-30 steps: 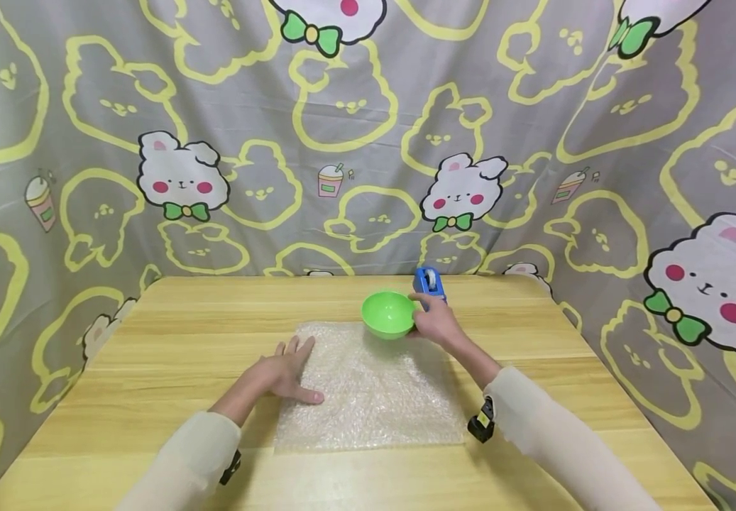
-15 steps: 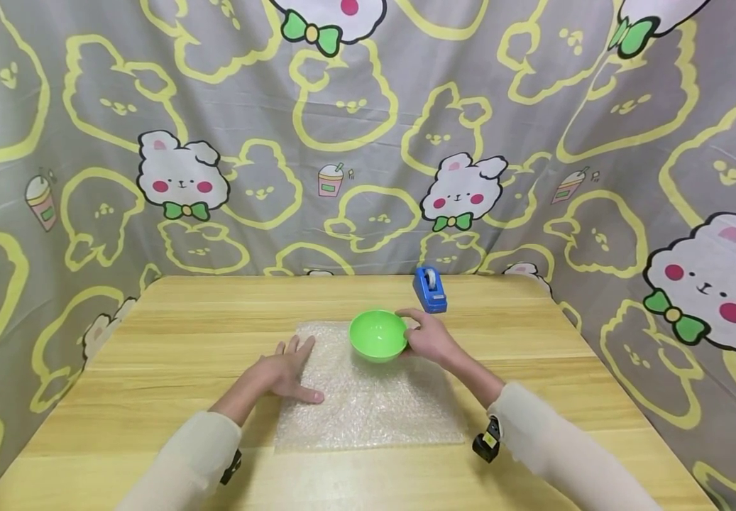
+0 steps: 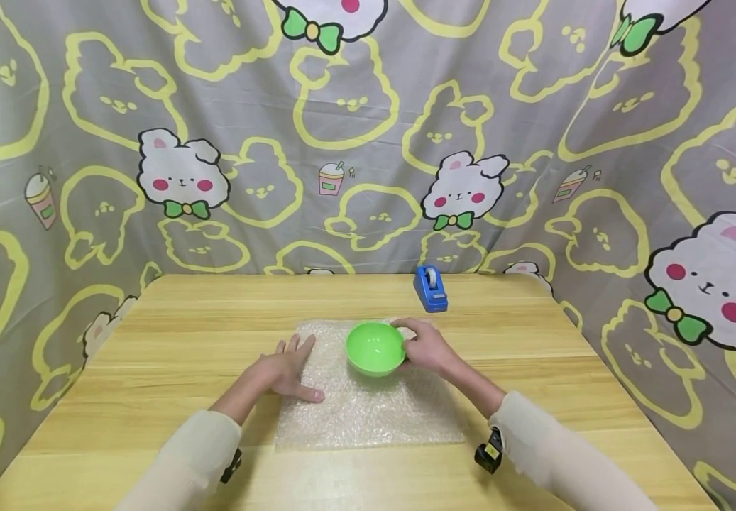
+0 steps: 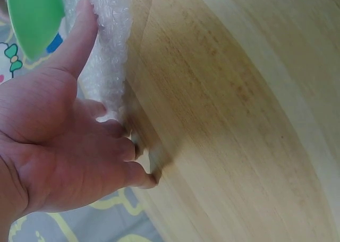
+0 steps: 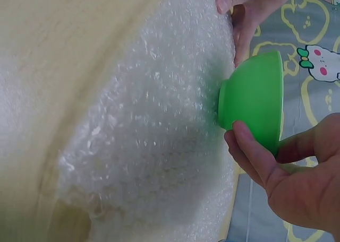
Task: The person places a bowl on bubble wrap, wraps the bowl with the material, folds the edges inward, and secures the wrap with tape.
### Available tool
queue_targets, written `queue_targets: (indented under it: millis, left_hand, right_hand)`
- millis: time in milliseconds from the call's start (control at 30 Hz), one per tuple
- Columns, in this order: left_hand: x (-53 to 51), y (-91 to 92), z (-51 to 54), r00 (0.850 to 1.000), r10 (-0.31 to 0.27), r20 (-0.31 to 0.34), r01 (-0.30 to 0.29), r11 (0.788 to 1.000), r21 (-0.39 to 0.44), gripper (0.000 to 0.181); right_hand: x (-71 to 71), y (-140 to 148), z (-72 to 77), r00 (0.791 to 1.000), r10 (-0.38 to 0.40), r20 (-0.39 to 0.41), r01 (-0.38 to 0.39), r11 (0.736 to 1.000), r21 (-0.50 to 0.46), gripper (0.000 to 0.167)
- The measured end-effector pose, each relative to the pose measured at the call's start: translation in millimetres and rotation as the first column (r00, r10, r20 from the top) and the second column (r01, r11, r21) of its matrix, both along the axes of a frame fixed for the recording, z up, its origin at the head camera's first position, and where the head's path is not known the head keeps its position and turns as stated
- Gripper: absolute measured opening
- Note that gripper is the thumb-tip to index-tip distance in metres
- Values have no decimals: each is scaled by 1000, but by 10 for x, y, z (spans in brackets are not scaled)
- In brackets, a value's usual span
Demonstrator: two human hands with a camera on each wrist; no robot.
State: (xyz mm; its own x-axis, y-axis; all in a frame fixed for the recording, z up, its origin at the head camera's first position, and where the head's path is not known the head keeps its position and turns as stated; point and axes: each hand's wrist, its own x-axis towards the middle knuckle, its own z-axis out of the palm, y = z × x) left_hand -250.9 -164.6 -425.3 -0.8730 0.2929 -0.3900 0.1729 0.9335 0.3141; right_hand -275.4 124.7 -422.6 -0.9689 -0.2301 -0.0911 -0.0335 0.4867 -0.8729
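left hand, fingers spread and grip holding nothing, lies at the left edge of the wrap; bowl over the wrap, contact unclear, its right side pinched by the right hand.

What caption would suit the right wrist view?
The right hand holds a green bowl over bubble wrap, with the left hand at the wrap's edge.

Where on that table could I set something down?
Bare table shows left of the left hand, right of the right hand, behind the bubble wrap left of the blue tape dispenser, and along the wrap's near edge. The wrap itself is crowded: the left hand rests at its left edge, the right hand holds the green bowl over it.
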Motion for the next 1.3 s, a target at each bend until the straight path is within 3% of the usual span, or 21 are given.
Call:
queue_targets:
  millis: [600,733,867,967,1133,1300]
  left_hand:
    - [-11,3,26,1000,-17,8,17,1000,1,122]
    - [-13,1,15,1000,-16,12,16,1000,-2,122]
    - [3,-6,16,1000,-18,12,18,1000,8,122]
    - [11,-9,21,1000,-21,7,21,1000,12,122]
    - [14,-8,35,1000,-23,5,23,1000,8,122]
    - [9,-3,35,1000,-23,7,23,1000,12,122]
  right_hand:
    - [55,-19,-18,999,23,27,-23,1000,6,49]
    - [69,-5,22,999,37,-7,-36,994,99,48]
    - [95,18,72,992,82,-92,-58,968,245,47]
    - [127,8,101,985,124,-118,-82,945,316,62]
    - [187,-60,107,980,182,-85,-136,913,385,95]
    - [225,-86,99,976,210,-64,-167,900,404,109]
